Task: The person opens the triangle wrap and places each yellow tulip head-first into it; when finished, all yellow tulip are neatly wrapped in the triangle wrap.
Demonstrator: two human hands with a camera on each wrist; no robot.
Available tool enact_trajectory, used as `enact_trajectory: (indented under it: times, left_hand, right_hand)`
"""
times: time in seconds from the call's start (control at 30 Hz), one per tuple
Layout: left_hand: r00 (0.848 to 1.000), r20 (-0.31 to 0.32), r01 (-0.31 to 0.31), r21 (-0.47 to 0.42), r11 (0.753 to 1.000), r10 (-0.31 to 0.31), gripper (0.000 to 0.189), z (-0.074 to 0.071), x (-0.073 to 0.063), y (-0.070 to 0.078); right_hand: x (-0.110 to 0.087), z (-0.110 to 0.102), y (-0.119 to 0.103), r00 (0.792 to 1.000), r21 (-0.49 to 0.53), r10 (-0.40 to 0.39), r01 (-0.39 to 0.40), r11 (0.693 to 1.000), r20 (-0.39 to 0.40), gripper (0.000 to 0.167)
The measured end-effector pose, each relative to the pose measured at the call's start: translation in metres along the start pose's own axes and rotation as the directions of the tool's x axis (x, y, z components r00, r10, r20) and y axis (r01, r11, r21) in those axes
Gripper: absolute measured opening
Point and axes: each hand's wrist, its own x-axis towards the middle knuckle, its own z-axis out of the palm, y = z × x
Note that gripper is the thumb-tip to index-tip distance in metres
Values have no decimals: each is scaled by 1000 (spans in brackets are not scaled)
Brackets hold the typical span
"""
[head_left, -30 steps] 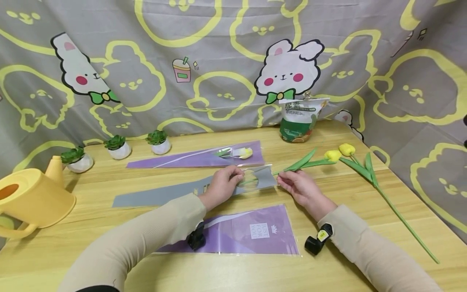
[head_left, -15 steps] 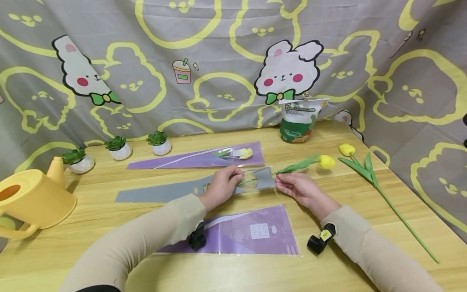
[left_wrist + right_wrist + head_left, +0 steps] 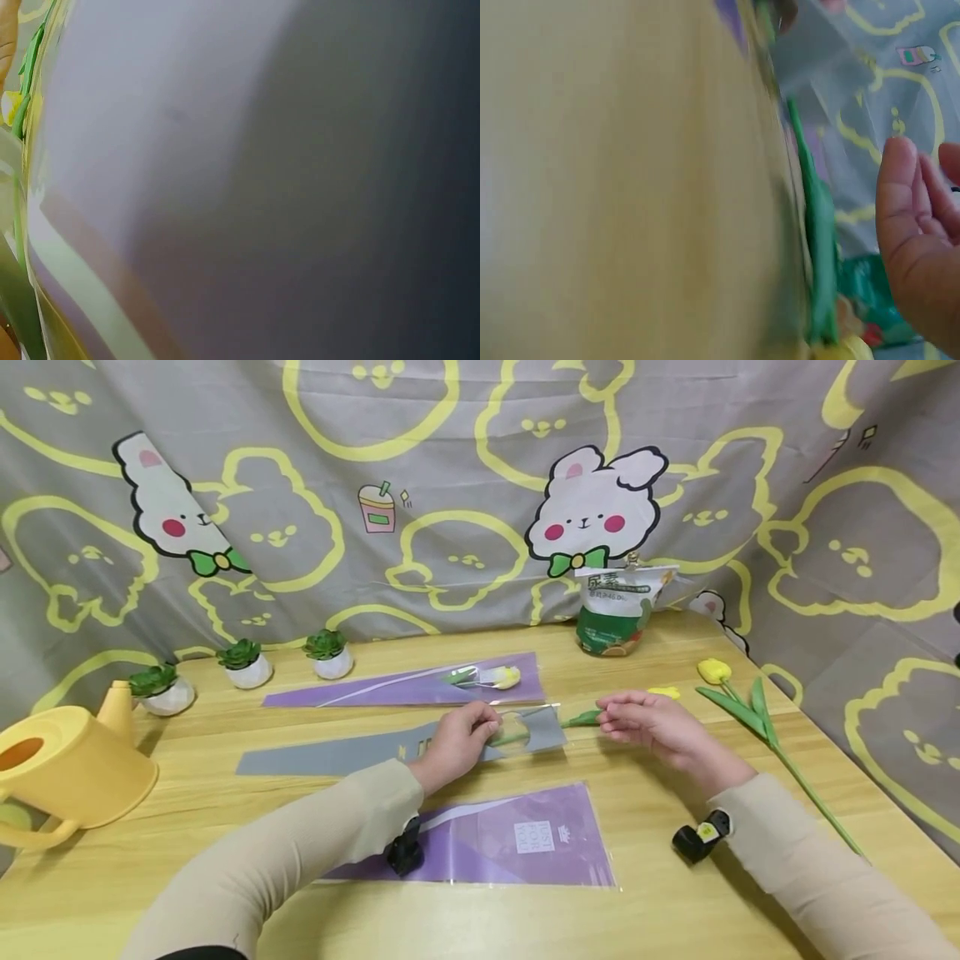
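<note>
The table (image 3: 540, 922) ran past the loose tulip (image 3: 762, 714) to its right edge; strips of wood parted the grey sleeve (image 3: 337, 753) from the near purple sleeve (image 3: 510, 831) and the far purple sleeve (image 3: 405, 685); the grey sleeve's mouth faced right, and a yellow tulip (image 3: 581, 719) stuck out of it, its stem showing through the round window; my left hand (image 3: 453, 739) pinched the grey sleeve near that mouth; my right hand (image 3: 660, 731) held nothing, its fingers loosely bent just beside the yellow tulip, with a gap between them in the right wrist view; behind the table hung a grey cartoon curtain (image 3: 450, 443); a yellow watering can (image 3: 90, 772) stood at the left, a green-and-white bag (image 3: 615, 618) at the back, and three potted plants (image 3: 249, 670) in a row.
</note>
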Motion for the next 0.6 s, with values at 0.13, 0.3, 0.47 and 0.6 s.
enact_trajectory:
  times: [0.13, 0.3, 0.47, 0.6]
  left_hand:
    - [1000, 2, 8, -10, 1000, -8, 7, 1, 0, 0]
    - [1000, -3, 15, -9, 1000, -15, 7, 1, 0, 1]
    - [1000, 3, 17, -3, 1000, -17, 7, 1, 0, 1]
    - [1000, 2, -5, 10, 1000, 5, 6, 1, -1, 2]
  right_hand:
    - [0, -13, -15, 998, -227, -52, 46, 973, -23, 14]
    - [0, -28, -28, 996, -465, -71, 34, 885, -62, 34]
    - [7, -38, -28, 995, -680, -62, -8, 733, -79, 45]
    - [14, -43, -21, 996, -779, -80, 13, 627, -48, 40]
